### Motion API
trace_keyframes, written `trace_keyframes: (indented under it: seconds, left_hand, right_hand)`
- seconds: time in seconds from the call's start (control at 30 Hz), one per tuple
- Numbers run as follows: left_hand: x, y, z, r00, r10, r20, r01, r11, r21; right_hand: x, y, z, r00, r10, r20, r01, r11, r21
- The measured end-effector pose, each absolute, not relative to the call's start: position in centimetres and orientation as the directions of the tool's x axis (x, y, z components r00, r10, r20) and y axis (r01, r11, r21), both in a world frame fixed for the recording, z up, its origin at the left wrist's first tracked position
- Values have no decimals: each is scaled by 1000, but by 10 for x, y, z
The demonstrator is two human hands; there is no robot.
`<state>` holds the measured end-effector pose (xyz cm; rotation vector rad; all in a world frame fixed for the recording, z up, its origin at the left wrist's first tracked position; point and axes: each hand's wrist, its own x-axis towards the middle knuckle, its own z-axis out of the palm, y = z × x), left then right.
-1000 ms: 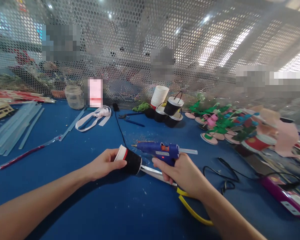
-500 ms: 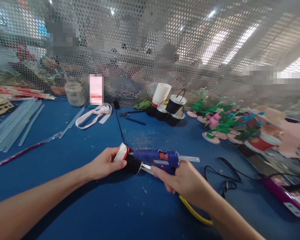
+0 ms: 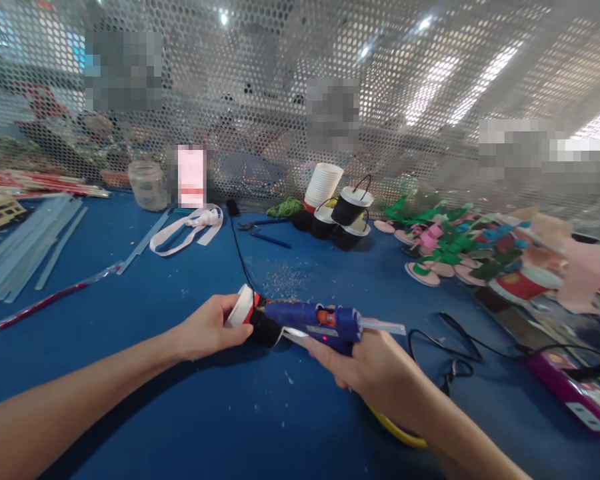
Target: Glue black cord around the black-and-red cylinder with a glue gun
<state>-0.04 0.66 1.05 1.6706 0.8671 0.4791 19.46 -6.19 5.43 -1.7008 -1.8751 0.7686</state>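
Observation:
My left hand (image 3: 213, 328) is closed around a small paper cup (image 3: 241, 305) tipped on its side, its white rim towards my palm. Black yarn (image 3: 266, 329) covers the cup's lower part, and a red strip shows between yarn and rim. My right hand (image 3: 367, 357) grips a blue hot glue gun (image 3: 307, 317), its nozzle at the cup's side. A clear glue stick (image 3: 384, 326) sticks out of the gun's back. A flat silvery strip (image 3: 296, 335) runs from my right fingers to the cup's base; its kind is unclear. A yellow curved piece (image 3: 400, 432) shows below my right wrist.
Black yarn leads back to a small ball (image 3: 233, 208). Pliers (image 3: 264, 227), stacked white cups (image 3: 323, 187) and black-wrapped cups (image 3: 350, 205) stand behind. Glue sticks (image 3: 35, 233) and white ribbon (image 3: 185, 233) lie left. Craft flowers (image 3: 445, 250) and a purple power strip (image 3: 570, 387) are right.
The glue gun has tilted slightly, its back end a little lower and further right. My left hand and the cup have hardly moved.

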Motion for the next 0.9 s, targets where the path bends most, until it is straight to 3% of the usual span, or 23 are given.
trace_keyframes:
  seconds: [0.23,0.47,0.73,0.9]
  left_hand:
    - [0,6,12,646,753,-122,327,-129,936]
    - [-1,5,12,645,754,-120,359,-161,919]
    - [-2,4,14,650,753,-106,391,-211,896]
    - [-2,3,15,649,754,-102,395,-219,892]
  right_hand:
    - [198,-60,54,-180,982,51,702,164,-693]
    - [199,-61,51,-99,995,-22,687,52,-725]
    - [198,-61,58,-11,974,-228,623,-172,-763]
    - [200,-60,57,-39,974,-225,612,-154,-776]
